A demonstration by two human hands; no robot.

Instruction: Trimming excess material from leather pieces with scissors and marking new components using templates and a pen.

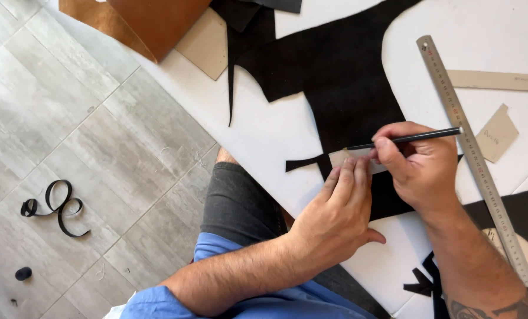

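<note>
My left hand [335,215] lies flat, its fingers pressing a small pale card template [342,158] onto a large sheet of black leather [335,71] on the white table [276,136]. My right hand [420,171] grips a thin dark pencil [417,137], whose tip rests at the template's upper edge. The pencil's far end reaches a long steel ruler [473,153] lying diagonally to the right.
Brown leather [152,20] and a tan card piece [208,44] lie at the table's top left. More card templates [497,133] sit right of the ruler. Black offcuts [426,280] lie near the right forearm. A curled black strip [57,207] lies on the grey tile floor.
</note>
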